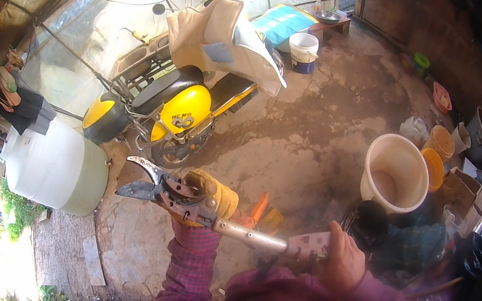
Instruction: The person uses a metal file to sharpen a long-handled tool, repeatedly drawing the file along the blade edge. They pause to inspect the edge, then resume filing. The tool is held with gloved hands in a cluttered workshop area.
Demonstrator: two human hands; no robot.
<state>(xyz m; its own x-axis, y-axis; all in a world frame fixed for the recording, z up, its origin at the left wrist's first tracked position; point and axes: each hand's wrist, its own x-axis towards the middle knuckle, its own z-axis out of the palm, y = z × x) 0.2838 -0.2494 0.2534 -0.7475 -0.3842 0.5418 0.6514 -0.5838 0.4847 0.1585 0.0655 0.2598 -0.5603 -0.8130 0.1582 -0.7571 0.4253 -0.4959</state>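
Now the left hand (203,187), in 1 yellow glove (223,197), grasps 1 lopper (228,229) just behind its 2 blades (147,168); the right hand (346,262) clasps the handle (267,242) end, the lopper stretching between both.

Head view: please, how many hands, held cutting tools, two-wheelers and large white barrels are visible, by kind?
Hands (yellow-gloved left hand, bare right hand): 2
Silver-handled metal pruning cutter: 1
Yellow-and-black two-wheeler: 1
Large white plastic barrel: 1
Total: 5
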